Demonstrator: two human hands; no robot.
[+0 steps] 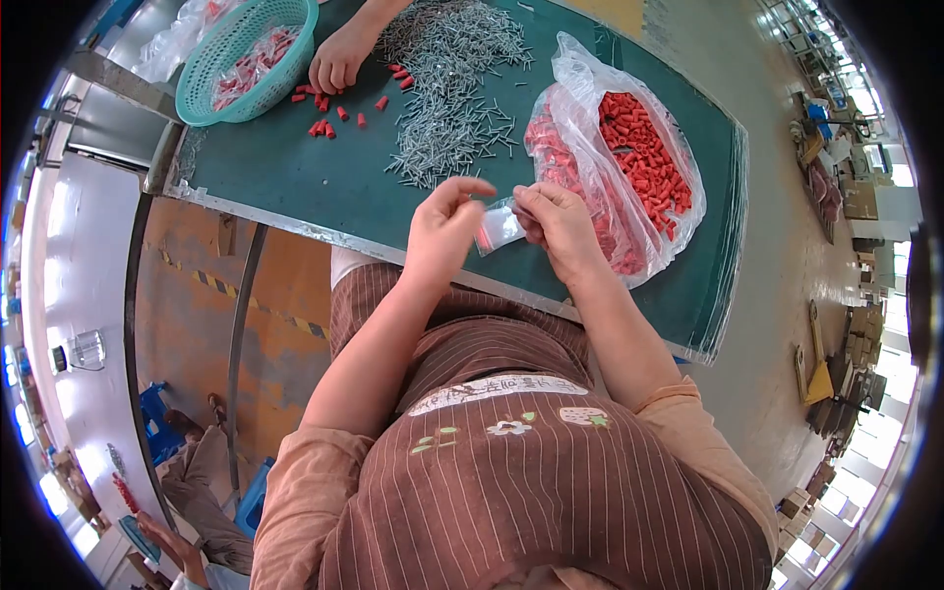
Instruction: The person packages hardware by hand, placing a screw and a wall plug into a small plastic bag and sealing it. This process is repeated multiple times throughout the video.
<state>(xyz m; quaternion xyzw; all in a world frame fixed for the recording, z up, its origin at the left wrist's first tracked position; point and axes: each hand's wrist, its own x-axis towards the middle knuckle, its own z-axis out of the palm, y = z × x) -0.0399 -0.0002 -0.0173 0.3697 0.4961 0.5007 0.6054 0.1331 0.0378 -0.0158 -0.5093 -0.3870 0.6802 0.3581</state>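
Observation:
My right hand [562, 224] pinches the top edge of a small clear plastic bag [503, 226], which hangs over the table's near edge area. Just left of the bag is my left hand [442, 236], slightly blurred, its index finger and thumb apart and nothing visible between them. Beyond my hands lies a large pile of grey metal screws or nails [442, 128]. To the right, a big clear plastic bag [600, 187] stands open, full of small red plastic pieces [644, 162].
On the green table [265, 182], another person's hand [342, 61] touches loose red pieces [322, 129] beside a turquoise basket [192, 84] holding bagged red pieces. A seated person [197, 487] is at lower left, near a white work surface [88, 295].

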